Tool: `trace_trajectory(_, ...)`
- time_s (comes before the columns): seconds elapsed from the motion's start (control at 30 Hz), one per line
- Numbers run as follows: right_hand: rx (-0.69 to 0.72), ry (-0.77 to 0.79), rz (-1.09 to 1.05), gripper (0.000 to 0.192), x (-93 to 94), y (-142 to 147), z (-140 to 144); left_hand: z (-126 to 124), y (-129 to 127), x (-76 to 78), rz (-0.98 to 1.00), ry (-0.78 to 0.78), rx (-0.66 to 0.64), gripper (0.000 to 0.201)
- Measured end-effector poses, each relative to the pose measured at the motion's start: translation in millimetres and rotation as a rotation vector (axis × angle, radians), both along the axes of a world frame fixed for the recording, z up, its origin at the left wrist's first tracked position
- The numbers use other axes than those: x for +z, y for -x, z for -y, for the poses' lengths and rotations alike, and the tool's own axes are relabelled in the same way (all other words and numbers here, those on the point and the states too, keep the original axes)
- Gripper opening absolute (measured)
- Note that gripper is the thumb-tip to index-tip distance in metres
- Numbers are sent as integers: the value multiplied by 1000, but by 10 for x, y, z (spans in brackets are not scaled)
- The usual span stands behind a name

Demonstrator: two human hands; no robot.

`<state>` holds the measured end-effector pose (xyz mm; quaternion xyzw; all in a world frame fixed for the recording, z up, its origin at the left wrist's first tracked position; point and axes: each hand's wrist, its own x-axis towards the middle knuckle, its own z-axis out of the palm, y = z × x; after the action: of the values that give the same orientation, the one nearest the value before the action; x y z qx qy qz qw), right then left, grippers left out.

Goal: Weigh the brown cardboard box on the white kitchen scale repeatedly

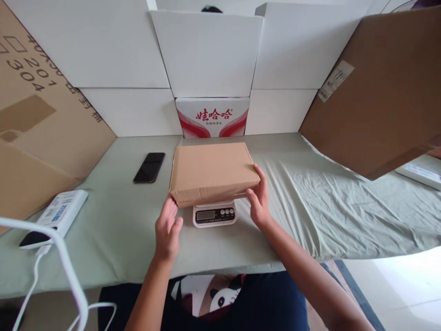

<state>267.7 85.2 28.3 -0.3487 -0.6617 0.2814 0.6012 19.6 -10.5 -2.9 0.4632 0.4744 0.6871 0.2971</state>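
Observation:
A closed brown cardboard box (213, 168) sits over a small white kitchen scale (215, 217) in the middle of the table. The scale's front panel, with a dark display and several round buttons, sticks out below the box; its weighing platform is mostly hidden. My left hand (167, 227) is at the box's near left corner, fingers against its lower edge and thumb apart from it. My right hand (259, 197) grips the near right corner, fingers on the side and thumb at the front. Whether the box's full weight rests on the scale, I cannot tell.
A black phone (149, 168) lies on the green tablecloth (113, 207). Left, a white power strip (64, 214) stands by a large carton (41, 119); a white cable (65, 257) curves in front. Another large carton (382, 96) leans right. White boxes (206, 55) line the back.

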Motion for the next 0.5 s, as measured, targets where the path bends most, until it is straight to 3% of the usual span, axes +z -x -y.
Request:
trace_trajectory(0.1,-14,-75,-8,67,219,39,-130,-203,86,203,-39,-77,33,70)
trace_trajectory(0.2,-32,-147,-65,61,436,154,-472,-736,200,461,-61,-142,-7,64)
trace_trajectory(0.27,-7,-158,-121,57,446,266,-783,-1160,260,535,-84,-119,-74,52)
trace_trajectory(0.37,8,-110,-170,58,214,435,-1206,-1637,304,415,-66,-80,-38,44)
trace_trajectory(0.5,-14,1,-137,66,-187,535,-1439,-1828,331,77,-46,-20,-4,46)
